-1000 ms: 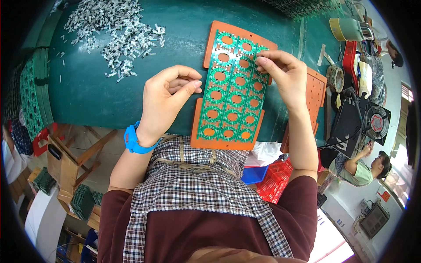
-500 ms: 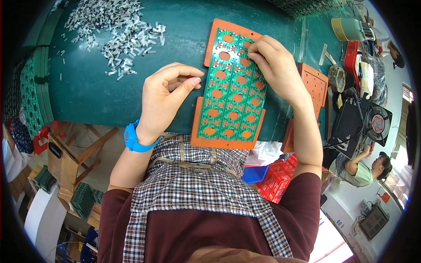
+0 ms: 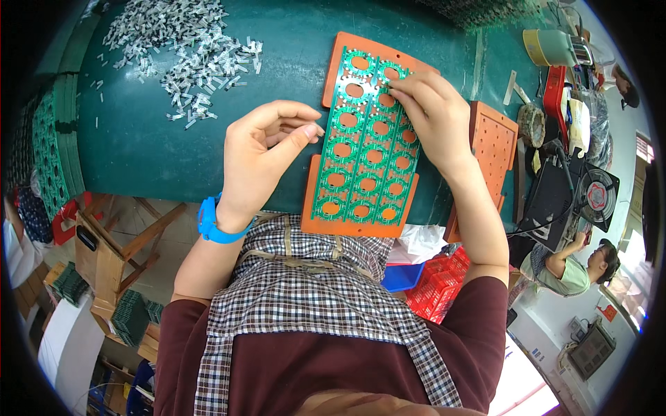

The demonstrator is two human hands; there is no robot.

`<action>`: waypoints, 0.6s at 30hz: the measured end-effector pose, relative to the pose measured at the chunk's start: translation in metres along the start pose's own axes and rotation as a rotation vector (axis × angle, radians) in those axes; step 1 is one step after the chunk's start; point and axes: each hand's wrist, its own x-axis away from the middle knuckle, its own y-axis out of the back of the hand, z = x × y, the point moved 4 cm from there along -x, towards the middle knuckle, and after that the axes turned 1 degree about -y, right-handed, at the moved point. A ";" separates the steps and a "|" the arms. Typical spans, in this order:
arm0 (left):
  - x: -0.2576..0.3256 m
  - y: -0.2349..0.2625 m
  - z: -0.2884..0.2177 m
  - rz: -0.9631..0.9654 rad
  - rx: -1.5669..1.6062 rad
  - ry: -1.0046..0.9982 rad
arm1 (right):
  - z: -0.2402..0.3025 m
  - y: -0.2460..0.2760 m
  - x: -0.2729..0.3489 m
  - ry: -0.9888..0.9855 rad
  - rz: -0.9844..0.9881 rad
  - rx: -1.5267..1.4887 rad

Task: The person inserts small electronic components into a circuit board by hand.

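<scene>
A green circuit board panel (image 3: 357, 156) with rows of round openings lies on orange fixture plates (image 3: 351, 226) in front of me. My right hand (image 3: 433, 114) reaches over its upper right part, thumb and forefinger pinched at the board's surface. Whatever sits between those fingertips is hidden. Just left of the board, my left hand (image 3: 267, 142) hovers with thumb and forefinger close together. A tiny piece seems to show at its fingertips, too small to name. A heap of small clear-and-dark strip-like parts (image 3: 187, 52) lies on the green table (image 3: 159, 156) at the upper left.
Another orange plate (image 3: 494, 142) with holes rests right of my forearm. Farther right are a red tray (image 3: 555, 90), a black fan (image 3: 598, 196) and a pale green kettle-like container (image 3: 548, 47). Stacked green boards (image 3: 52, 145) stand at the left. A co-worker (image 3: 576, 267) sits at the right.
My right hand has shifted slightly toward me along the board, and its forearm has swung left, uncovering more of the other orange plate. The left hand has barely moved.
</scene>
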 end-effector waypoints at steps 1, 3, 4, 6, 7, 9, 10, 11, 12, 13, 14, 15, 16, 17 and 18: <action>0.000 -0.003 -0.003 0.008 0.040 0.019 | 0.001 -0.001 0.002 0.002 0.000 -0.001; -0.001 -0.007 -0.007 0.015 0.080 0.037 | 0.011 0.001 0.006 0.149 -0.087 0.121; -0.001 -0.010 -0.008 0.036 0.125 0.068 | 0.011 -0.003 0.010 0.112 -0.056 0.131; -0.002 -0.014 -0.011 0.055 0.170 0.097 | 0.024 0.005 0.007 0.175 -0.060 0.268; -0.001 -0.017 -0.012 0.085 0.195 0.127 | 0.033 0.007 0.007 0.234 -0.063 0.406; 0.000 -0.021 -0.011 0.114 0.220 0.156 | 0.056 0.012 0.015 0.306 -0.047 0.211; 0.001 -0.024 -0.009 0.144 0.246 0.172 | 0.064 0.011 0.020 0.401 -0.085 0.187; 0.002 -0.027 -0.008 0.175 0.273 0.187 | 0.069 0.011 0.023 0.495 -0.122 0.161; 0.002 -0.031 -0.009 0.193 0.305 0.186 | 0.073 0.015 0.021 0.548 -0.123 0.137; 0.002 -0.031 -0.010 0.194 0.306 0.187 | 0.071 0.014 0.021 0.547 -0.123 0.139; 0.001 -0.030 -0.012 0.205 0.275 0.212 | 0.066 0.013 0.019 0.471 -0.083 -0.002; 0.001 -0.030 -0.012 0.215 0.245 0.238 | 0.062 0.011 0.017 0.394 -0.042 -0.141; 0.000 -0.030 -0.012 0.215 0.246 0.239 | 0.060 0.012 0.013 0.268 -0.009 -0.238; 0.000 -0.031 -0.011 0.229 0.270 0.234 | 0.060 0.013 0.009 0.268 -0.008 -0.239; 0.000 -0.032 -0.010 0.242 0.293 0.229 | 0.056 0.012 0.005 0.203 0.021 -0.307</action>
